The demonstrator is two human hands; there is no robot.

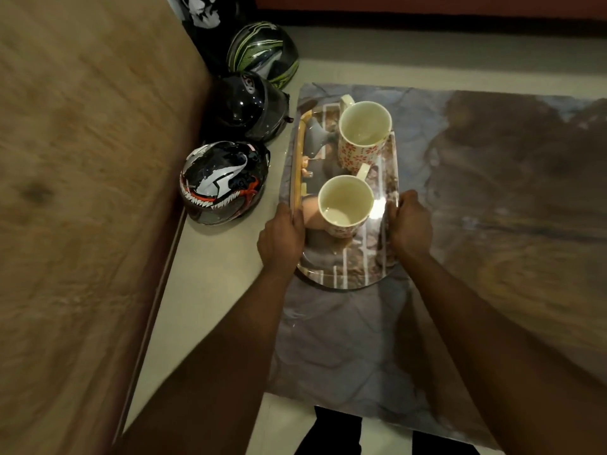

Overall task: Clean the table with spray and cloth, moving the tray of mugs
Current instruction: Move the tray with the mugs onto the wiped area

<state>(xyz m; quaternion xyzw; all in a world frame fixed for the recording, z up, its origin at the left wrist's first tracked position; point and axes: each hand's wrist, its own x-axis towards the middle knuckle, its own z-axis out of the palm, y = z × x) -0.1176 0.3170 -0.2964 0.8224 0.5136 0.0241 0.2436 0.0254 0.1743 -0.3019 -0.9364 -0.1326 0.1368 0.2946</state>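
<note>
While both arms reach forward, left hand (281, 236) and right hand (410, 224) grip (fingers curled) the tray (348, 274).

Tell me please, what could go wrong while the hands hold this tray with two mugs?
1. The mugs stand loose on the glossy tray; a tilt could slide or tip them.
2. The left hand and right hand grip only the side rims, near the table's left edge above the helmets.

Fingertips of both hands hidden beyond the tray (348, 274) rims; motion-blurred bed (82, 192), cut off leftward.
</note>
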